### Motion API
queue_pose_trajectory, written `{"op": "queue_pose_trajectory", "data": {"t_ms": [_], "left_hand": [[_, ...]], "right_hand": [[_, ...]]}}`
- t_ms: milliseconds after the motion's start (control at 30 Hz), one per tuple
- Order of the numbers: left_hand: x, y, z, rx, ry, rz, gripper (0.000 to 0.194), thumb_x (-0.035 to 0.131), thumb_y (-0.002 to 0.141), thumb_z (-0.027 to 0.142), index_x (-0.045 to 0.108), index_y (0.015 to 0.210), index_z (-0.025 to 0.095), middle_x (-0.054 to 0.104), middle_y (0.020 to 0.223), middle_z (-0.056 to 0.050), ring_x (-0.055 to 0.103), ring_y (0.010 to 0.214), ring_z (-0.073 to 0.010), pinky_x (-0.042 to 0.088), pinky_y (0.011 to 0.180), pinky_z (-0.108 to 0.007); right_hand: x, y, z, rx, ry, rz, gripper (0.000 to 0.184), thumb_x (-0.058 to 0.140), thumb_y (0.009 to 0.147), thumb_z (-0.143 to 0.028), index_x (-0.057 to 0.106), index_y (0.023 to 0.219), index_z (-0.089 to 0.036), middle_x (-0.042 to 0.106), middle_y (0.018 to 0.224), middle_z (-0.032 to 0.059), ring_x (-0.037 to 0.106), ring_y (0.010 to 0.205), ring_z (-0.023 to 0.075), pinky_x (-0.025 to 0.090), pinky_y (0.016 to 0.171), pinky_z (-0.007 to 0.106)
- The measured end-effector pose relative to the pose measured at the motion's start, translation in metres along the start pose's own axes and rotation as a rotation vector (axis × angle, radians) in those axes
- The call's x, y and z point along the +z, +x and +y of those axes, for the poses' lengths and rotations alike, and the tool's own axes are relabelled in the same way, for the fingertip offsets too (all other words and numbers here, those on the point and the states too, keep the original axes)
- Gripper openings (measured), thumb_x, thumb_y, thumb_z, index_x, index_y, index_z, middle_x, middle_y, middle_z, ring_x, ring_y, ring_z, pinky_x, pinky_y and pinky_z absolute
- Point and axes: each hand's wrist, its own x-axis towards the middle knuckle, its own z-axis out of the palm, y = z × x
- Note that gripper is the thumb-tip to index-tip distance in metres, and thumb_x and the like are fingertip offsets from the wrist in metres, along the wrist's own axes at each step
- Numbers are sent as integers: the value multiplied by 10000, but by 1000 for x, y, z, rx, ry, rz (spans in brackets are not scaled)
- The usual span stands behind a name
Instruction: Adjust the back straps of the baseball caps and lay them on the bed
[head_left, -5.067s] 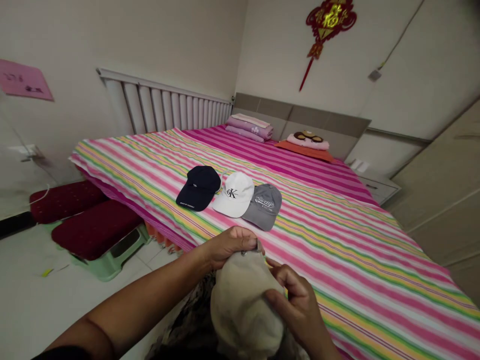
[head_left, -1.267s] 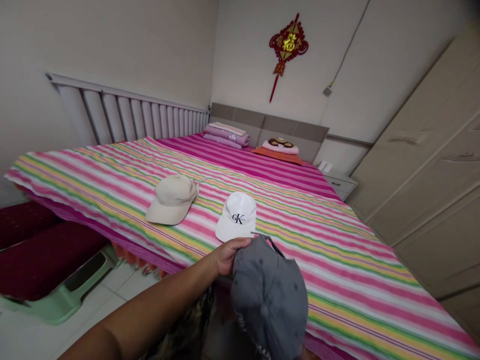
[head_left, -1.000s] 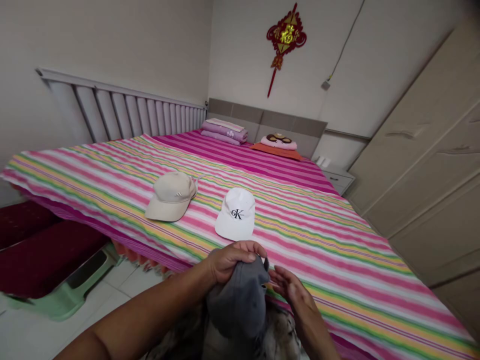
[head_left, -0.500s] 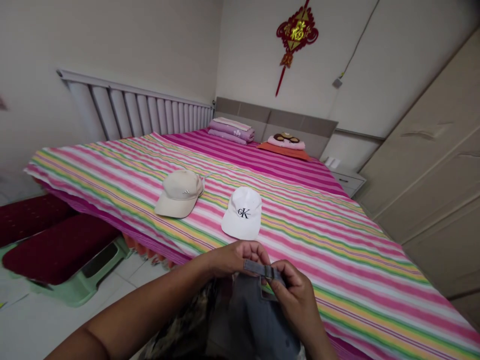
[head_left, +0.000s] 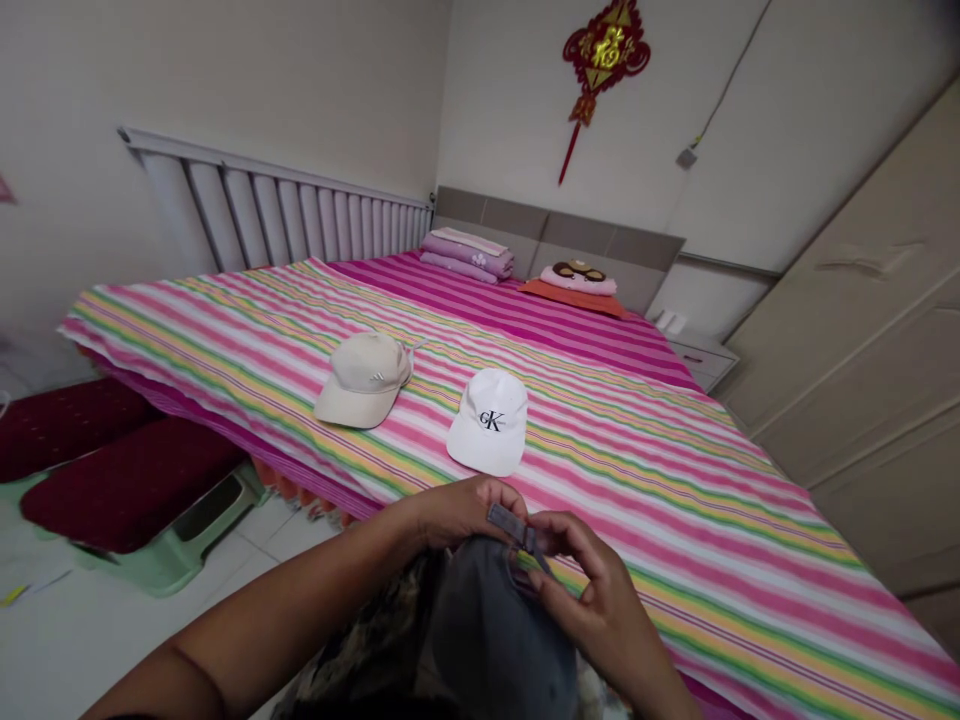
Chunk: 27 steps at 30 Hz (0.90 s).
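A dark grey baseball cap (head_left: 495,620) is held low in front of me, its back strap and buckle up by my fingers. My left hand (head_left: 472,515) pinches the strap (head_left: 508,522) near its free end. On the other side, my right hand (head_left: 585,580) grips the strap by the buckle, thumb and fingers around the edge of the cap's back opening. Beyond my hands, a white cap (head_left: 489,425) with black CK letters lies on the striped bed. To its left rests a beige cap (head_left: 366,380), brim toward me.
The bed (head_left: 675,470) has a striped cover. Folded purple bedding (head_left: 469,257) and a pink pillow (head_left: 577,280) lie by the headboard. Red-topped green stools (head_left: 142,490) stand at the left, below a radiator (head_left: 277,215). A wardrobe (head_left: 862,380) is at the right.
The grey cap has shifted slightly left and turned in my hands. My right fingers have opened a little around the strap and buckle. The camera view has shifted slightly.
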Motion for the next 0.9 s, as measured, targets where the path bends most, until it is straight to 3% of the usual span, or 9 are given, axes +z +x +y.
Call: {"op": "queue_pose_trajectory", "data": {"t_ms": [133, 300, 533, 700, 900], "left_hand": [[1, -1, 0, 73, 21, 30, 315, 795, 477, 270, 606, 663, 100, 611, 574, -4, 536, 496, -72, 390, 503, -178], [2, -2, 1, 102, 33, 30, 337, 800, 466, 297, 587, 637, 100, 598, 558, 4, 524, 490, -62, 390, 508, -172], [5, -3, 0, 199, 96, 8, 288, 758, 546, 322, 590, 639, 108, 624, 602, -12, 547, 539, -80, 409, 553, -193], [3, 0, -4, 202, 139, 67, 298, 748, 555, 343, 593, 644, 104, 597, 589, -2, 513, 530, -68, 383, 534, -182], [6, -1, -3, 233, 272, 126, 279, 716, 595, 345, 598, 650, 99, 569, 588, 0, 469, 529, -58, 356, 520, -175]], "right_hand": [[-1, -2, -5, -196, -204, 136, 201, 488, 823, -196, 587, 998, -195, 642, 885, 76, 606, 809, 177, 480, 663, 262], [1, -3, -8, -298, -433, 97, 267, 430, 864, -201, 593, 1073, -169, 666, 778, 79, 615, 690, 181, 481, 587, 281], [4, -4, -9, -295, -542, 145, 264, 383, 879, -211, 627, 956, -146, 663, 713, 80, 607, 622, 172, 461, 545, 269], [3, -4, -8, -276, -573, 112, 260, 369, 882, -202, 615, 941, -141, 651, 691, 71, 595, 598, 167, 427, 526, 261], [4, -4, -7, -242, -624, 108, 287, 346, 895, -229, 587, 749, -178, 593, 597, 38, 537, 525, 151, 343, 504, 261]]}}
